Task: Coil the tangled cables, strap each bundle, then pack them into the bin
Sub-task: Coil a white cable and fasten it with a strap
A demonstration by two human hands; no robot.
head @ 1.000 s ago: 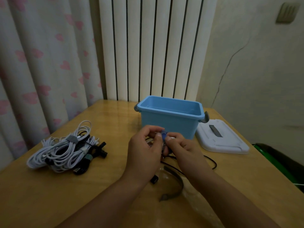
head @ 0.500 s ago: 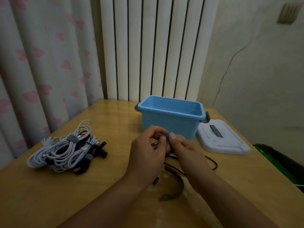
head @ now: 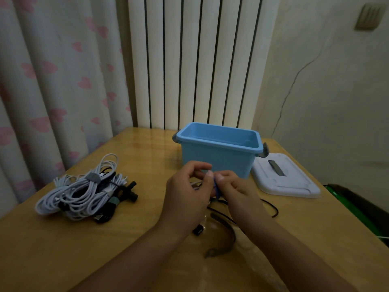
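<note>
Left hand [head: 185,192] and right hand [head: 237,190]: each grip pinches the small blue strap [head: 216,189] round a thin black cable [head: 271,207], just before the open light-blue plastic bin [head: 219,159] on the wooden worktop [head: 63,249].

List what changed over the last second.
Little: both hands, left and right, keep pinching the blue strap over the black cable, fingers only shifting slightly. Bin, lid and cable pile stayed put.
</note>
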